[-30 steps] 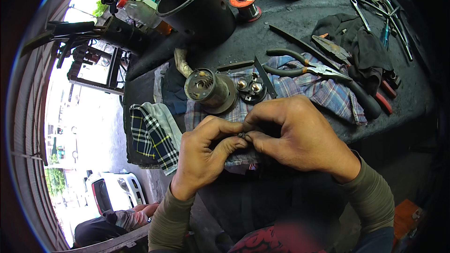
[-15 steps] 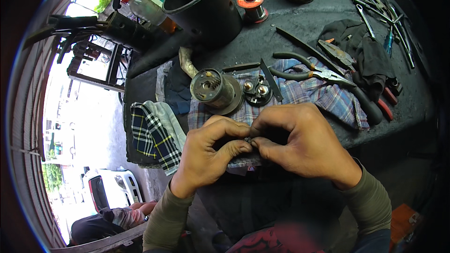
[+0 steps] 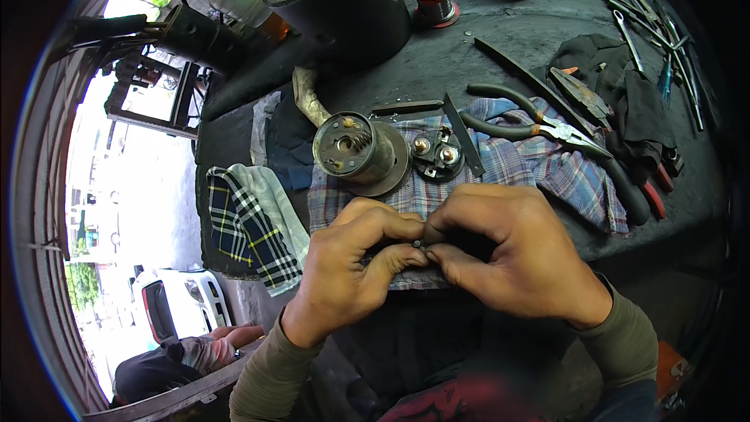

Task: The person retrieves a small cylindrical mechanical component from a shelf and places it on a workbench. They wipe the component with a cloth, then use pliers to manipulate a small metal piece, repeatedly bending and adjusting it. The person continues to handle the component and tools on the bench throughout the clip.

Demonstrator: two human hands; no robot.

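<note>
My left hand [image 3: 348,270] and my right hand [image 3: 519,254] meet fingertip to fingertip over the front edge of the bench. Pinched between both thumbs and forefingers is a small dark metal part [image 3: 419,244], mostly covered by the fingers; its exact kind does not show. Just beyond the hands stands a metal solenoid housing [image 3: 367,158] with a spring visible inside its round top. To its right lies a black round terminal cap [image 3: 437,155] with two copper-coloured studs. Both sit on a plaid cloth [image 3: 516,164].
Long-nose pliers [image 3: 539,126], a flat dark bar [image 3: 519,74] and more pliers [image 3: 580,98] lie right. A solder spool [image 3: 432,9] and large black cylinder [image 3: 336,16] stand behind. Wrenches [image 3: 629,41] lie far right. A checked cloth [image 3: 254,227] hangs left; a person [image 3: 176,363] sits beyond.
The view has shifted slightly, so the bench things appear a little displaced. Both hands keep their pinch, and the small part has turned slightly between the fingertips.
</note>
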